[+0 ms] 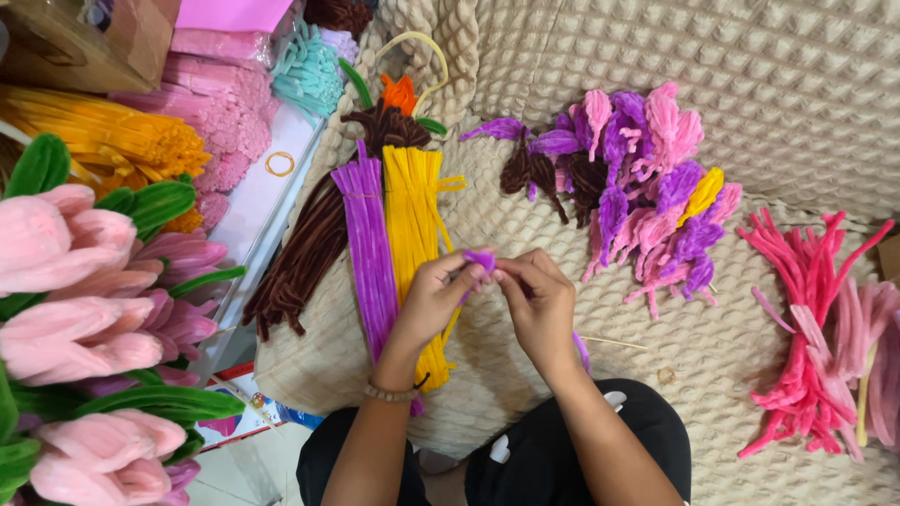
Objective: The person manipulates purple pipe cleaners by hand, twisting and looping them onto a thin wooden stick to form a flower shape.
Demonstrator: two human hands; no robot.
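Purple pipe cleaner piece (482, 260) sits pinched between your two hands, held above the cream textured blanket (656, 356). Your left hand (433, 298) has its fingers closed on one end; your right hand (542, 302) fingers grip the other. Just behind your left hand: purple bundle (367, 239), yellow bundle (412, 215), brown bundle (305, 253). Finished purple and pink petals (647, 187) heaped beyond; pink stems (811, 319) at right.

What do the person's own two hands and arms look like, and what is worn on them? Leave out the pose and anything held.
Both arms are bare, with no sleeves showing up to the frame's lower edge. The left hand has a thin beaded bracelet around its wrist, brownish, with a small dark cord end. The right hand shows no bracelet, watch or glove. No rings can be made out on either hand.
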